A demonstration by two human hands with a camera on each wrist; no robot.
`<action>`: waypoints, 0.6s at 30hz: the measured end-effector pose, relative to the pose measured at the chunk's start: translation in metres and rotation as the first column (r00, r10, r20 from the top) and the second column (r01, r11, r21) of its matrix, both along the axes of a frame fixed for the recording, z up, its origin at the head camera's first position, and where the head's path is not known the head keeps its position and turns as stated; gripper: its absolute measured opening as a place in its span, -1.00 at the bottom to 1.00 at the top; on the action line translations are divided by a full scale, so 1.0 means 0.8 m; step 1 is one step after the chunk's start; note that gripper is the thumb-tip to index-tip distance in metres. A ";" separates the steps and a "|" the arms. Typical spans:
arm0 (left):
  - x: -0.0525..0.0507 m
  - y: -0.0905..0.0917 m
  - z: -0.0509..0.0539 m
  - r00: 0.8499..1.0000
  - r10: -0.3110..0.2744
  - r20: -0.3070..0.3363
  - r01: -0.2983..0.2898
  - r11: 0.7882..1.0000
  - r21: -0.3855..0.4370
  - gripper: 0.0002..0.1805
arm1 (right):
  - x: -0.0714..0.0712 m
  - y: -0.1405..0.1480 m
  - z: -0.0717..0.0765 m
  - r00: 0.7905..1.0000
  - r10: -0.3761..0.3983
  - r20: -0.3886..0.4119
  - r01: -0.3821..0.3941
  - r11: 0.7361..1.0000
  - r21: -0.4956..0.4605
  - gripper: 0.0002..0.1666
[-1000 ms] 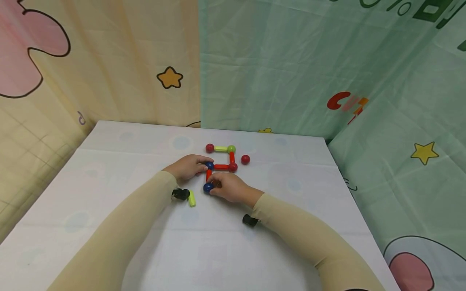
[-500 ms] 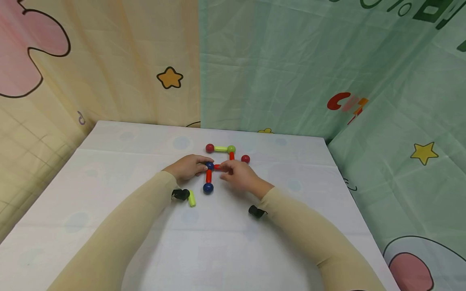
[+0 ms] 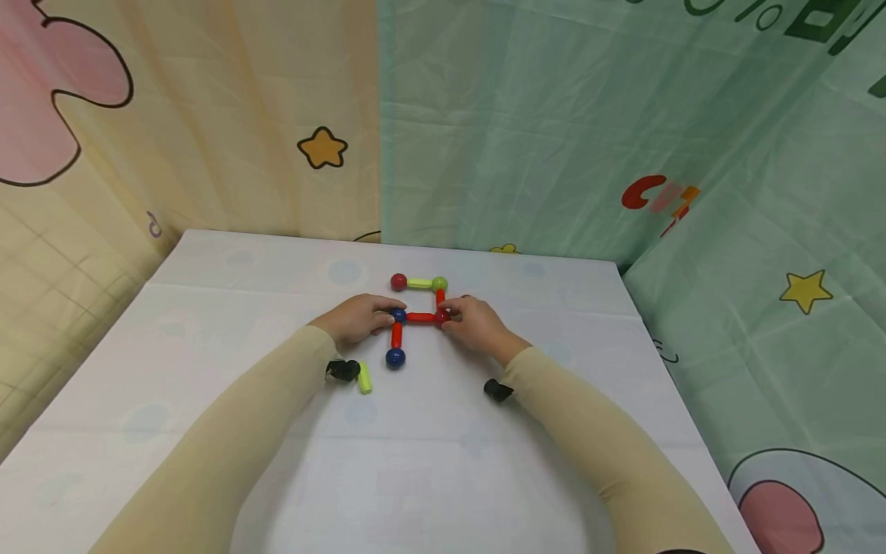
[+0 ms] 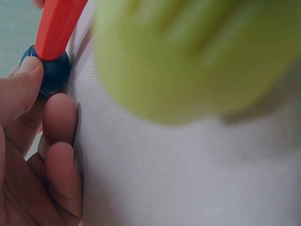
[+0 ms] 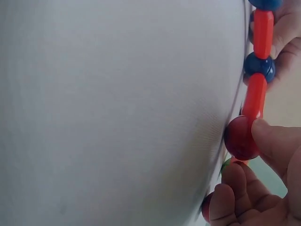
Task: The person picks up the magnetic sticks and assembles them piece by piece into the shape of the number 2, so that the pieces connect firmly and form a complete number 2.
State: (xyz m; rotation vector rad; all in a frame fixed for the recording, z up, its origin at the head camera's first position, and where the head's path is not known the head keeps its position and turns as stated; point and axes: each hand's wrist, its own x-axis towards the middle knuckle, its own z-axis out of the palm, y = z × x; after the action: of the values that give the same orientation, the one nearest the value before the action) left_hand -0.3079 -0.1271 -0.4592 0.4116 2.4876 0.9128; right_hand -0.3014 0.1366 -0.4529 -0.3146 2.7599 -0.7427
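A chain of balls and rods lies on the white table. My left hand point(image 3: 354, 318) pinches its middle blue ball point(image 4: 55, 74) between thumb and fingers. At the corner, my right hand point(image 3: 477, 327) grips a red ball point(image 5: 240, 138). A red rod point(image 3: 420, 318) joins these two balls. Another red rod point(image 3: 397, 335) runs toward the near side to a second blue ball point(image 3: 395, 358). Beyond the right hand, a red rod point(image 3: 440, 296) reaches a green ball point(image 3: 439, 284), then a yellow-green rod point(image 3: 419, 284) ends in a red ball point(image 3: 398, 282).
A loose yellow-green rod point(image 3: 364, 378) lies beside the left wrist, large and blurred in the left wrist view. Another red ball point(image 5: 206, 207) shows partly behind the right fingers. The white table point(image 3: 429, 477) meets patterned curtains point(image 3: 498, 154) at its back.
My right hand has left the near blue ball, moved away from me and rightward, and now grips the corner red ball. The left hand stays on the middle blue ball.
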 end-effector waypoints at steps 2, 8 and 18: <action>0.000 0.000 0.000 1.000 -0.005 -0.005 0.005 1.000 -0.004 -0.54 | -0.001 0.001 -0.002 1.000 0.007 0.004 -0.007 1.000 -0.005 -0.48; 0.000 0.001 0.000 1.000 0.001 -0.007 -0.001 1.000 -0.013 -0.53 | -0.003 0.002 -0.004 1.000 0.016 -0.018 -0.016 1.000 0.002 -0.53; 0.006 -0.004 0.000 0.999 0.017 -0.027 -0.017 1.000 -0.016 -0.45 | -0.005 0.003 -0.005 1.000 0.014 -0.007 -0.014 1.000 0.002 -0.51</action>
State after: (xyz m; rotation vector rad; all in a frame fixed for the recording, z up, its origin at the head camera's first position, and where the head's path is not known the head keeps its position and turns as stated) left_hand -0.3031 -0.1307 -0.4589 0.4005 2.5248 0.8984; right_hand -0.3055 0.1388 -0.4569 -0.3356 2.7620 -0.7367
